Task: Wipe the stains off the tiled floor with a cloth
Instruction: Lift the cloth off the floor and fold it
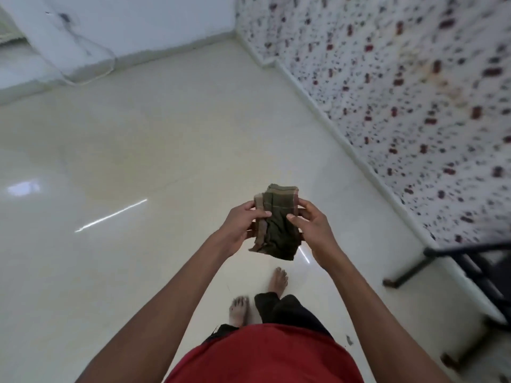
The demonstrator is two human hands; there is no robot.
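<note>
A folded dark green cloth (276,222) with brown stripes is held in the air in front of me, well above the floor. My left hand (240,230) grips its left edge, thumb on top. Its right edge sits in my right hand (312,230), thumb pressed on the fabric. The glossy cream tiled floor (132,167) lies below, with a faint yellowish stain patch (110,172) to the left of the hands. My bare feet (260,294) stand on the tiles beneath the cloth.
A bed with a white sheet dotted red and black (414,100) fills the right side. A dark metal frame leg (409,272) stands at lower right. A white wall and skirting (171,51) run along the back, with a white object (69,51) at the far left.
</note>
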